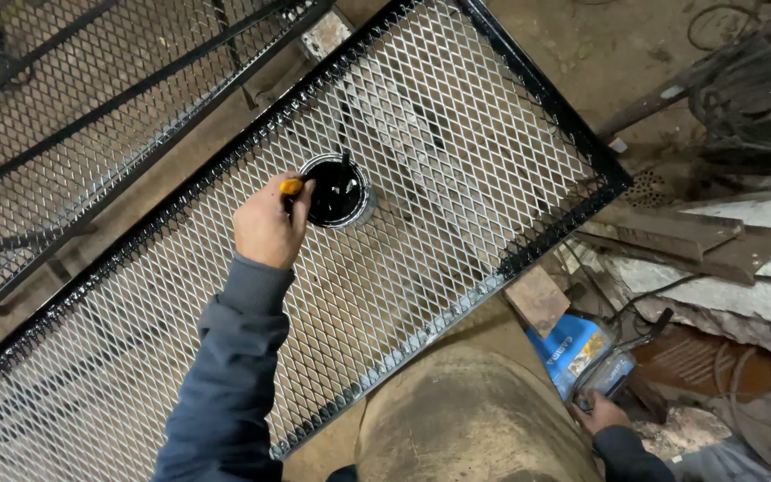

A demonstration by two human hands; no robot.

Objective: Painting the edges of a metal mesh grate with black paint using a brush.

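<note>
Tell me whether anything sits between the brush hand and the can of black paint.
Nothing visible does. The left hand grips the orange-handled brush right at the rim of the paint can, which rests on the mesh panel. The right hand is far off, near the blue package.

A round tin of glossy black paint sits upright at frame centre, an orange-handled brush dipped over its rim.

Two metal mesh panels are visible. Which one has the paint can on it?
The near, larger mesh panel, under the left hand, carries the paint can. The far panel, upper left, has none.
</note>
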